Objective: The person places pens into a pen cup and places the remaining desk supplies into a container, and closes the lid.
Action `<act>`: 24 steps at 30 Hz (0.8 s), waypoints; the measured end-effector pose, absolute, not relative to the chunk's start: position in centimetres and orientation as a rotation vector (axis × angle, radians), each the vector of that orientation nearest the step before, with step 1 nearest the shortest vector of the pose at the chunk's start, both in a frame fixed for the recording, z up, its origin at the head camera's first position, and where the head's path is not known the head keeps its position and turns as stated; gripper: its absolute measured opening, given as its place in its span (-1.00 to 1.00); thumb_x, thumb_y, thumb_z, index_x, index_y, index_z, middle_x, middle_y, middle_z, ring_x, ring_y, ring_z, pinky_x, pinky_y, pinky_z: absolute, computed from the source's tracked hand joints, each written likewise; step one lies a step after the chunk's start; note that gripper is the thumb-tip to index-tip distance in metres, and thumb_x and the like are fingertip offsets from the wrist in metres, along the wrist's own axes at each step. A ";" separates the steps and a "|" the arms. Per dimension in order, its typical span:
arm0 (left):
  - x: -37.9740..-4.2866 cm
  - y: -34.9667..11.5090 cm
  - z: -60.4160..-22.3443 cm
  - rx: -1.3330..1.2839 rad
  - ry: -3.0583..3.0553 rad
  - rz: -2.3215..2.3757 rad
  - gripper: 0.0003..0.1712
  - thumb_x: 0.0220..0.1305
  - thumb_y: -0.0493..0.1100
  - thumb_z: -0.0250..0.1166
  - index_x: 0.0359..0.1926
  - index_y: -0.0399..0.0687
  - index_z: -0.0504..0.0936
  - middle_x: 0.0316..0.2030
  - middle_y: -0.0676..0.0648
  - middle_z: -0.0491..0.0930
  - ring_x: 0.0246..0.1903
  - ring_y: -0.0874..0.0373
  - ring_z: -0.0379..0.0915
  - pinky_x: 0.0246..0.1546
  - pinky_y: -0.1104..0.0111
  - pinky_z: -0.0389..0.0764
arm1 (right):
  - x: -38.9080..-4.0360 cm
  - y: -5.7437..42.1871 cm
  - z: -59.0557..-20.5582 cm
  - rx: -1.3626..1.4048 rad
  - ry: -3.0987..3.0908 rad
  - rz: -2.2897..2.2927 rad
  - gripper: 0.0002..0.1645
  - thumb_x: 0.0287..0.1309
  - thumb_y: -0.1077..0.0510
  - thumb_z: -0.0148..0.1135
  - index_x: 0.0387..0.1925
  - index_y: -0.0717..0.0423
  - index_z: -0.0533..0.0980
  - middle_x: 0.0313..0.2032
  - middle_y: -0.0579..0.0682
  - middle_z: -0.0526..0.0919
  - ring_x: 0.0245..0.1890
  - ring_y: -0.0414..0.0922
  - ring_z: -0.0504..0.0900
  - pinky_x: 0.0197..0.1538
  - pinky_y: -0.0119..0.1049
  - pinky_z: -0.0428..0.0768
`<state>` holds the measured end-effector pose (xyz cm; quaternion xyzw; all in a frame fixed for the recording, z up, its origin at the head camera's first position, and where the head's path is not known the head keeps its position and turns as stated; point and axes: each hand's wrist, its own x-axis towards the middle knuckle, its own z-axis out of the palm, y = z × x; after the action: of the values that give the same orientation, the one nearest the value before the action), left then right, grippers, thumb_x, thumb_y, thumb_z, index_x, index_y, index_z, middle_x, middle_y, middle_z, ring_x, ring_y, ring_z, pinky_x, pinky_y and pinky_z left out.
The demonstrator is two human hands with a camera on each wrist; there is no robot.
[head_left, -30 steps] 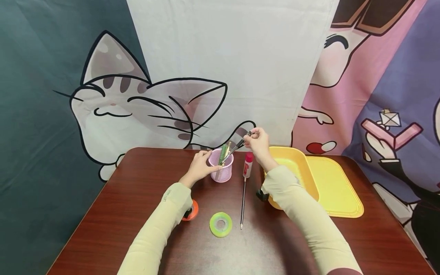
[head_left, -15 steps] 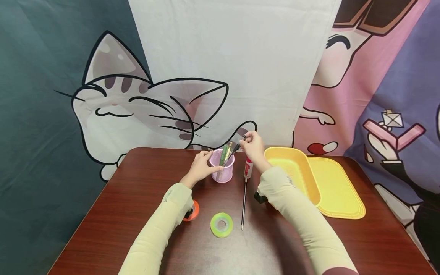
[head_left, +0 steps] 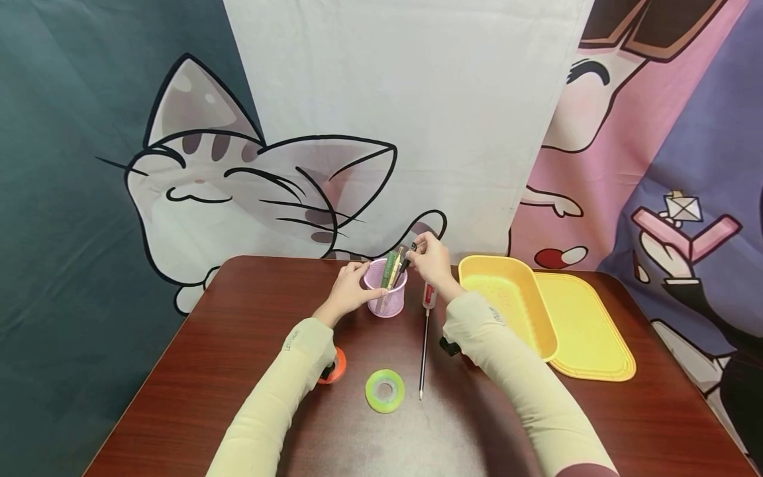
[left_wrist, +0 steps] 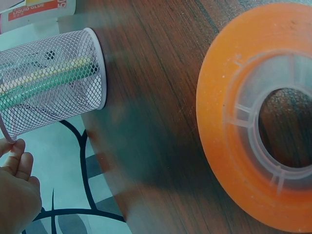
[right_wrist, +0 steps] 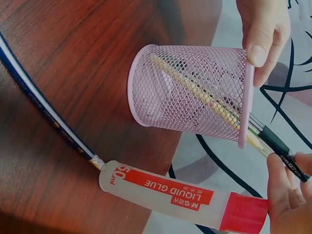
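While cup [right_wrist: 187,97] is held by left grip [head_left: 347,286], pen [right_wrist: 275,140] is pinched by right grip [head_left: 432,260]; likely mid-insertion, release needed.

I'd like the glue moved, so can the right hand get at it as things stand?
Probably not yet: the right hand pinches the black pen, partly in the cup, so its grip is taken. Otherwise the way looks free: the glue stands close by, nothing seen between.
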<state>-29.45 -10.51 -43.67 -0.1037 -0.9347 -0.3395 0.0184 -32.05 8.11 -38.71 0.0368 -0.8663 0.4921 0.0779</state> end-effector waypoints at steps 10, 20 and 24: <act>-29.5 -10.5 -43.9 -0.342 -2.886 -1.033 0.00 -0.16 0.21 0.35 0.24 -0.22 0.23 0.07 -0.18 0.30 0.07 -0.03 0.16 0.07 0.15 0.31 | -31.7 7.4 -39.1 0.131 -2.668 1.379 -0.75 -0.04 0.30 0.22 -0.30 0.19 0.36 -0.57 0.02 0.46 -0.66 -0.16 0.55 -0.61 -0.47 0.44; -29.5 -10.5 -43.9 -0.335 -2.888 -1.044 0.01 -0.16 0.22 0.34 0.25 -0.20 0.21 0.09 -0.16 0.29 0.09 -0.01 0.15 0.08 0.16 0.31 | -31.3 7.1 -39.5 0.154 -2.701 1.289 -0.78 -0.06 0.26 0.22 -0.33 0.18 0.39 -0.53 0.04 0.53 -0.63 -0.18 0.55 -0.56 -0.45 0.45; -29.6 -10.5 -43.9 -0.329 -2.891 -1.044 0.01 -0.16 0.22 0.34 0.25 -0.21 0.21 0.09 -0.16 0.28 0.09 -0.01 0.15 0.09 0.15 0.30 | -31.0 7.1 -39.0 0.170 -2.695 1.222 -0.75 -0.08 0.21 0.23 -0.31 0.18 0.43 -0.42 0.09 0.61 -0.45 -0.07 0.57 -0.37 -0.30 0.48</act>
<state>-29.56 -10.50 -43.89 -0.1065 -0.9349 -0.3376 0.0254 -31.04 7.07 -39.05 0.0571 -0.9057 0.4106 0.0885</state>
